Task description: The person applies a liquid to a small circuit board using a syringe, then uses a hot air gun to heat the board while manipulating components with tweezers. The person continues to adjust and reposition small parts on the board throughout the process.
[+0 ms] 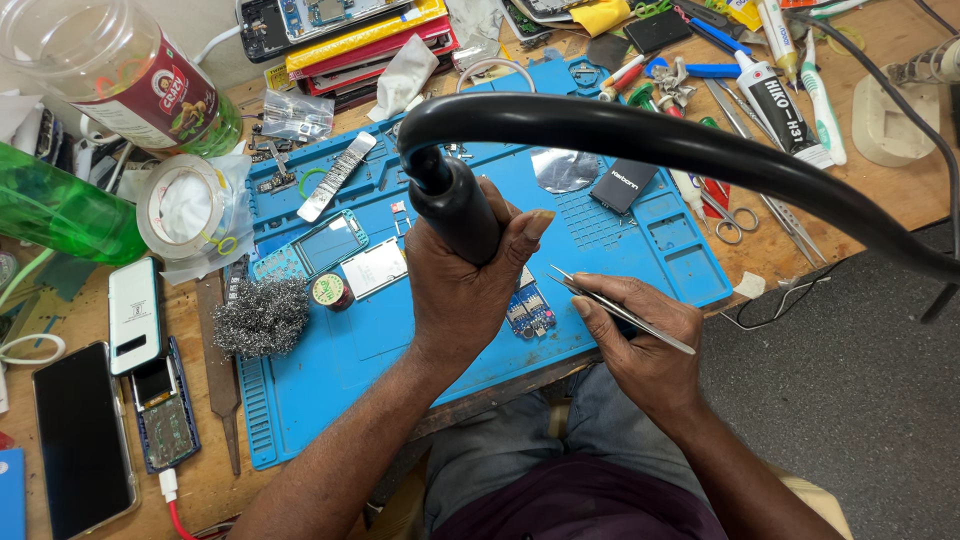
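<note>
- Far left of the frame: a dark phone [82,440] lies flat near the lower edge, a white power bank [133,315] above it, and a clear plastic jar [120,75] sits in the upper left corner
- Left of centre: a wad of steel wool [262,317] rests on the edge of the blue work mat [340,370], with a small solder reel [328,291] just beside it
- Centre: my left hand [462,290] is wrapped tight around the black hot-air handle [455,205], fingers closed all the way round the grip; its thick hose [700,150] arcs off toward the right edge. The handle looks stiff and fairly light, but I judge the hose drags on it, so the hold belongs low on the fat grip
- Just right of that hand: the small blue circuit board [530,312] lies flat on the mat, partly hidden by my wrist; it is thin and fragile, best taken by its edges
- Right of centre: my right hand [640,335] pinches the metal tweezers [610,308], fingers pressed together on the shank, tips pointing at the board; whether the tips touch it I cannot tell
- Upper right: glue tubes [775,100] and scissors [725,215] lie on the wooden bench
</note>
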